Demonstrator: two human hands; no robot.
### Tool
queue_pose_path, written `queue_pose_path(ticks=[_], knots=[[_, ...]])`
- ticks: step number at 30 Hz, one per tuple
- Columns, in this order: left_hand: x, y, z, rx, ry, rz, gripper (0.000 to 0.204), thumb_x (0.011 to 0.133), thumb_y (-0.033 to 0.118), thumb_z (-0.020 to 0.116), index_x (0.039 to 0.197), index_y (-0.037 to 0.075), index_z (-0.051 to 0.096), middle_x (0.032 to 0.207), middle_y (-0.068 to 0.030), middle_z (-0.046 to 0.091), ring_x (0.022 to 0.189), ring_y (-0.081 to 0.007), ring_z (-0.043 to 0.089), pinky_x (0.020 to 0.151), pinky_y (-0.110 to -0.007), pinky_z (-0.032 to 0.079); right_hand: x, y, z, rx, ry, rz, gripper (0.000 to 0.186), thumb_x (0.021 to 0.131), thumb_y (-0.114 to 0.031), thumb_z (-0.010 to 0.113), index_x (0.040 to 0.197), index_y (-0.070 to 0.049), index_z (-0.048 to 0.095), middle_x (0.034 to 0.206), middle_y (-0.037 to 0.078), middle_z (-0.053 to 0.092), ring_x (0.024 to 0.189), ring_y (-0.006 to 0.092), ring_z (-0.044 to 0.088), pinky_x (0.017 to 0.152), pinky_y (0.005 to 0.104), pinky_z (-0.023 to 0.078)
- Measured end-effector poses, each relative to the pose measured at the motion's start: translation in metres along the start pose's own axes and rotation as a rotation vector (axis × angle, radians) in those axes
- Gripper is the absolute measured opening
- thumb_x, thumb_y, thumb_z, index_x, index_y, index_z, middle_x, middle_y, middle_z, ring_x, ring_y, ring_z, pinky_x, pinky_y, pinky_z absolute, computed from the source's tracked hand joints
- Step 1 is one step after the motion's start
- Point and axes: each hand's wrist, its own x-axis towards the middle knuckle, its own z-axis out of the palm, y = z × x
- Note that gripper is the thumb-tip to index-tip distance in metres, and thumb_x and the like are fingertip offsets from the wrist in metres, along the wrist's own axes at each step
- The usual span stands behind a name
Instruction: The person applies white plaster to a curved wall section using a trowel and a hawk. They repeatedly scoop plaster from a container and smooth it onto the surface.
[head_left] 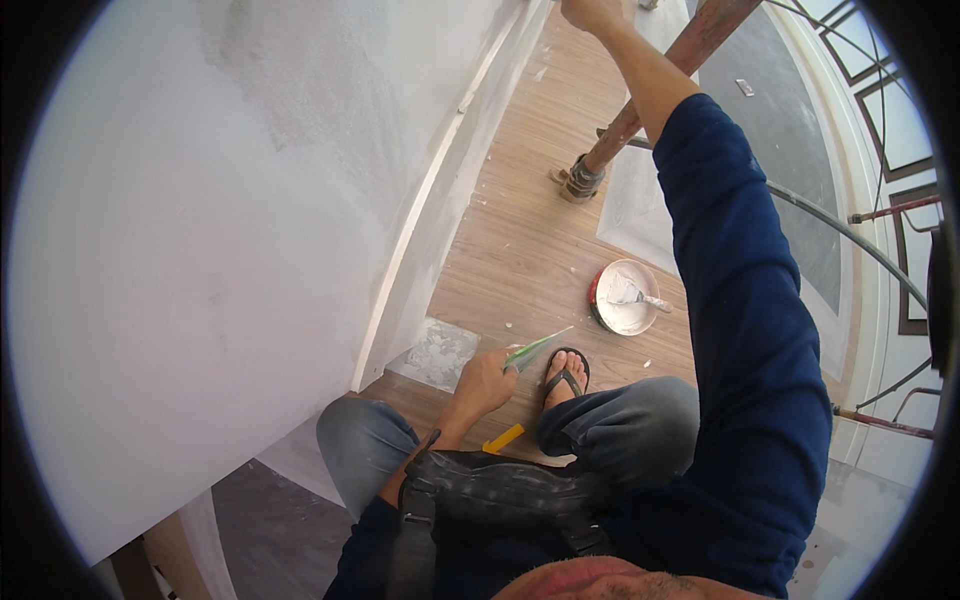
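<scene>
Below the middle, my left hand is closed around a thin green putty spreader, seen nearly edge-on with its tip pointing up and right. My right arm reaches far forward. At the top edge, my right hand is closed beside the white trim at the foot of the pale wall. Its fingertips and most of what it grips are cut off by the frame. On the floor, past my sandalled foot, stands a round tub of white putty with a putty knife lying in it.
A rusty scaffold pole with a wrapped foot stands on the wood floor, under my right arm. Metal tubes cross at the right. A yellow strip shows by my lap. A putty-smeared patch lies near the wall.
</scene>
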Motion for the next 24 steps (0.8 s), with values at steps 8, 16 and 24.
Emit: queue_pose_path(ticks=[8,16,24], knots=[[-0.004,0.003,-0.007,0.005,0.006,-0.047,0.039,0.086,0.013,0.055,0.122,0.007,0.069,0.101,-0.0288,0.068,0.097,-0.0466,0.065,0.086,-0.05,0.052,-0.012,-0.017,-0.057,0.123,-0.064,0.135,0.034,0.094,-0.041,0.061,0.107,-0.013,0.075,0.11,0.019,0.071,0.109,0.039,0.064,0.092,0.0495,0.051],[0.001,0.0,-0.001,0.026,-0.01,-0.019,0.039,0.085,0.013,0.056,0.121,0.007,0.069,0.098,-0.0294,0.068,0.095,-0.047,0.065,0.085,-0.05,0.052,-0.003,0.009,-0.007,0.058,0.052,0.007,0.036,0.084,-0.005,0.052,0.11,-0.012,0.075,0.108,0.02,0.071,0.107,0.0382,0.066,0.092,0.0497,0.052],[-0.001,-0.001,-0.004,-0.011,0.021,0.012,0.038,0.085,0.012,0.057,0.12,0.006,0.069,0.096,-0.0291,0.068,0.093,-0.0469,0.065,0.083,-0.05,0.053,-0.037,-0.035,-0.042,0.097,-0.11,0.067,0.036,0.082,-0.003,0.051,0.106,-0.011,0.077,0.097,0.025,0.071,0.094,0.0411,0.069,0.082,0.0505,0.056]])
